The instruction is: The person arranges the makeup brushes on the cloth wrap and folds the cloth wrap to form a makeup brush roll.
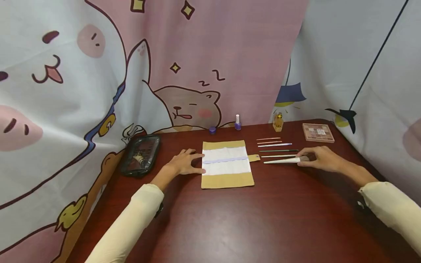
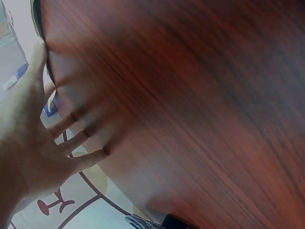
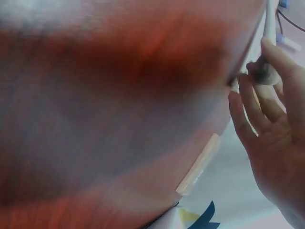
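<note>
Fingers of the left hand (image 1: 184,163) lie spread on the pouch (image 1: 227,164); right hand (image 1: 320,157) pinches a brush (image 1: 284,160).

A white-handled makeup brush (image 1: 284,160) lies flat nearest in its row, beside an unrolled tan-and-white fabric brush roll (image 1: 227,164).

We see the left hand (image 1: 184,162) resting flat on the left edge of the pouch (image 1: 227,164) on the worktop (image 1: 263,219). The right hand (image 1: 320,159) touches the bristle end of the brush (image 1: 283,160), nearest of a row of brushes right of the pouch.
</note>
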Demonstrator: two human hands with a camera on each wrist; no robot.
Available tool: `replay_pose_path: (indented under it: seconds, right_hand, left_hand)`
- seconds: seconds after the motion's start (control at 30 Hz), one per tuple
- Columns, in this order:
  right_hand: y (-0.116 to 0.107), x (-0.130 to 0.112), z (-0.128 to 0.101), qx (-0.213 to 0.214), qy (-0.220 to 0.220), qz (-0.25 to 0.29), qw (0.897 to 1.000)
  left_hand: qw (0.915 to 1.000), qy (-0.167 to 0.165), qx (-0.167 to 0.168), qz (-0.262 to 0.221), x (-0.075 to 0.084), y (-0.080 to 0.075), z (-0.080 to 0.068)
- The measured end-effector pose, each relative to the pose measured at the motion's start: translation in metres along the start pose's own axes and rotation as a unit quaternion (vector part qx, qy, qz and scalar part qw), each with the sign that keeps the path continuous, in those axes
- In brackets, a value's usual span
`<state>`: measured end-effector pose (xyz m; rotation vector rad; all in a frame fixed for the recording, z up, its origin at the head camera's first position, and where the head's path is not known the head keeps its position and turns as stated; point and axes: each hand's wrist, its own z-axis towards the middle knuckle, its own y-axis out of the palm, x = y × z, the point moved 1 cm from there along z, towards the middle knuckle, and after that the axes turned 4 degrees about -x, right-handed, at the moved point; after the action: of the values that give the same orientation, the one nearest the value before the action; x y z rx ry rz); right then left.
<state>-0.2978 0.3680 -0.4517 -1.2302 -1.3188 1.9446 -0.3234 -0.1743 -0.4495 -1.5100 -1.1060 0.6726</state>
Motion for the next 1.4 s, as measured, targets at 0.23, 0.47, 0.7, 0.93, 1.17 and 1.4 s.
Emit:
replay_pose_path:
  seconds: [0.23,0.47,0.7,0.93,1.17,1.4]
  right_hand:
    - [-0.012,-0.015,0.012,0.007,0.009,0.093,0.996]
    - [-0.024,-0.038,0.028,0.027,-0.003,0.156,0.987]
    - [-0.022,-0.067,0.052,0.068,-0.014,0.219,0.973]
    - [-0.019,-0.090,0.079,0.102,-0.020,0.273,0.956]
    - [-0.019,-0.110,0.096,0.103,-0.004,0.288,0.952]
    - [-0.010,-0.123,0.109,0.107,-0.020,0.282,0.953]
  left_hand:
    - [0.9998,-0.019,0.001,0.006,-0.002,0.001,-0.001]
    - [1.0000,-0.006,0.003,0.007,0.003,0.001,0.004]
    - [0.9998,-0.012,0.003,0.012,0.003,0.001,0.006]
    - [0.9997,-0.021,-0.003,0.012,0.003,0.003,0.007]
    - [0.9998,-0.019,-0.002,0.011,0.004,0.002,0.007]
    - [0.9997,-0.021,-0.007,0.012,0.005,0.002,0.005]
